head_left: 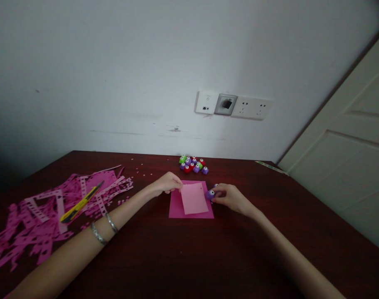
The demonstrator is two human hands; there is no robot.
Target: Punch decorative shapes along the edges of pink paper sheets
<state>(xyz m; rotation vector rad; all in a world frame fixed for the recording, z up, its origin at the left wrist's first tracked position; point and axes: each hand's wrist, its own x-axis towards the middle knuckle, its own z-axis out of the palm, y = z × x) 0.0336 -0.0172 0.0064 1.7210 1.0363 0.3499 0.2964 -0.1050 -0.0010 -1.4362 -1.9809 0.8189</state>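
Observation:
My left hand [169, 182] pinches the upper left corner of a light pink sheet of paper [194, 199]. That sheet lies over a larger, darker pink sheet [173, 211] on the table. A small dark mark shows near the light sheet's upper right corner. Closed around a small purple craft punch [210, 194], my right hand [231, 197] is at the right edge of the sheets. Another purple punch [215, 186] sits just behind it, partly hidden by my fingers. Several red, green and purple punches [192, 164] stand grouped behind the paper.
Pink punched paper strips [49, 211] are heaped at the left, with a yellow utility knife [82, 202] on top. Tiny paper bits lie scattered nearby. A ruler-like strip [272, 167] rests at the far right edge. Behind the dark red table [183, 261] is a wall with sockets [252, 108].

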